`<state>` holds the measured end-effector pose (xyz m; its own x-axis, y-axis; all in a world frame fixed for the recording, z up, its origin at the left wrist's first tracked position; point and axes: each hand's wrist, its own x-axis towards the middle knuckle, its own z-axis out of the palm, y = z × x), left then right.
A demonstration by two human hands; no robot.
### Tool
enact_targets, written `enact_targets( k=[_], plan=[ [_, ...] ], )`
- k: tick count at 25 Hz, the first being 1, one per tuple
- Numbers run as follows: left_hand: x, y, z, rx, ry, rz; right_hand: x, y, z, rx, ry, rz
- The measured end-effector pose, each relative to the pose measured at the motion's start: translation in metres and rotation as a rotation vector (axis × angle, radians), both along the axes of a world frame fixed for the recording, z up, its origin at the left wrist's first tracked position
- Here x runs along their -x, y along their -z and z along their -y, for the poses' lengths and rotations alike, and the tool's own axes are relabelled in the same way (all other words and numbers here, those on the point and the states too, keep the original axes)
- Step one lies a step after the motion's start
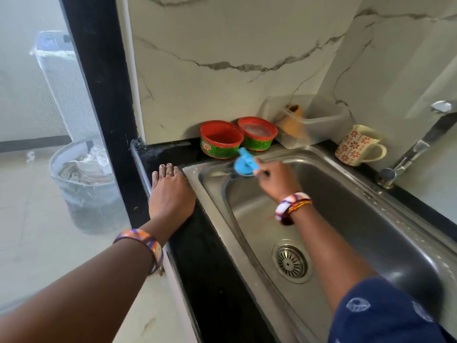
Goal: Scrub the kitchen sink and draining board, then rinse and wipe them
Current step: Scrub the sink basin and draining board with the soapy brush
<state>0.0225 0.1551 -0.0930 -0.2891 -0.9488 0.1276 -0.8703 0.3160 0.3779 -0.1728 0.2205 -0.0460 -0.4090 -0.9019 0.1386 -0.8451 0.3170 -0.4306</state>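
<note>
The right hand (273, 179) is gripping a blue scrub brush (243, 163), fingers curled round its handle, and is pressing the brush head against the steel sink (346, 219) at the basin's far-left corner, about eleven o'clock from the drain (291, 261). The brush's long axis is running from the hand toward ten o'clock, its blurred tip pointing at the green tubs (220, 139) just beyond the rim. The left hand (170, 191) is lying flat with fingers together on the black table (210, 256), at nine o'clock from the basin, beside the sink's left edge. The basin is lying open toward five o'clock. A mug (358, 144) is standing near the tap (415, 149) at two o'clock.
</note>
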Motion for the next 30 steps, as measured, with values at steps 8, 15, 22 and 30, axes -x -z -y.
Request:
enact_targets(
  k=[8, 15, 22, 30],
  plan=[
    [0.001, 0.000, 0.003, 0.010, 0.001, 0.034, -0.028, -0.006, 0.007, -0.047, -0.093, 0.334],
    [0.002, 0.000, 0.002, 0.000, -0.002, 0.011, 0.032, -0.027, 0.028, -0.064, 0.270, 0.133],
    [0.002, 0.000, 0.002, -0.001, -0.002, -0.001, -0.026, -0.003, 0.011, -0.016, -0.107, 0.341],
    [0.003, -0.001, 0.003, -0.009, -0.012, -0.015, 0.028, -0.010, 0.012, 0.041, 0.202, 0.317]
  ],
)
